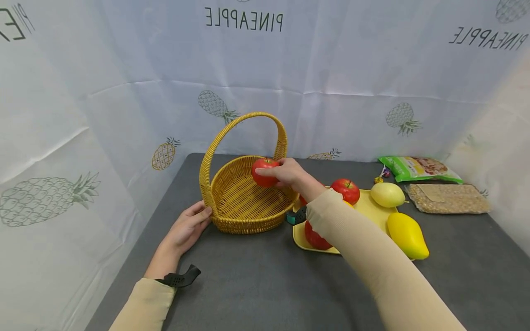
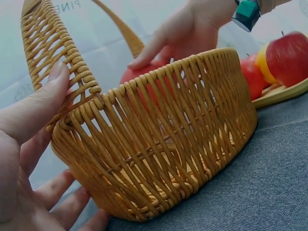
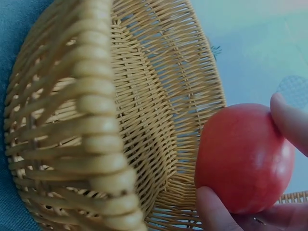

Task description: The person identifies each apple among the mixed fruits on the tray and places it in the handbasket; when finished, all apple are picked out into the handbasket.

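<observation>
Head view: dark grey surface (image 1: 256, 285), my wicker basket (image 1: 248, 226) on it, yellow tray (image 1: 366, 210) of fruit just to the right. Left hand (image 1: 191, 229) has its fingers loosely spread, touching the basket by the handle's base. Right hand (image 1: 290, 173) has fingers curled round a red apple (image 1: 262, 177) at the basket's opening; can't tell if it dips below the rim.

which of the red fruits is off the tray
The red apple in the right hand, at the basket; the other red fruits in view sit on the yellow tray.
</observation>
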Tool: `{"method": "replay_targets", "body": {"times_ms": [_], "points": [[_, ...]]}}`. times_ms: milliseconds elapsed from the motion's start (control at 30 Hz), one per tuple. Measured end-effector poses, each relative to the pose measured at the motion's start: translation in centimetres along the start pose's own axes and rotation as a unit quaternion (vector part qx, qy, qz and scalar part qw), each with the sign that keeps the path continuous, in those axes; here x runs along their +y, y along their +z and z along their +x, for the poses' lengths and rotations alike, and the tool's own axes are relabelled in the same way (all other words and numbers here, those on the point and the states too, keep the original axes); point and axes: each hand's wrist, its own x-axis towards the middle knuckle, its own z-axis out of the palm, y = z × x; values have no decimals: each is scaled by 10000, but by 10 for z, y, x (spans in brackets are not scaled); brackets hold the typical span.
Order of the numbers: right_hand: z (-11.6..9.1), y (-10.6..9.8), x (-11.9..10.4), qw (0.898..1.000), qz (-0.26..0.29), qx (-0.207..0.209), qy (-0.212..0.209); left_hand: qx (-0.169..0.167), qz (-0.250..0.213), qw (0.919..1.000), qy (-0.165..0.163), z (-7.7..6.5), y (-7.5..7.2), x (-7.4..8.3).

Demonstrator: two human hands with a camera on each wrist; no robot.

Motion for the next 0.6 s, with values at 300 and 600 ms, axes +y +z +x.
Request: {"method": "replay_targets", "body": {"times_ms": [300, 600], "points": [[4, 3, -7, 9997, -50, -210, -125, -34, 14, 10000, 22, 1, 0, -1], [11, 7, -6, 9992, -208, -297, -184, -65, 57, 9999, -66, 0, 0, 0]]}}
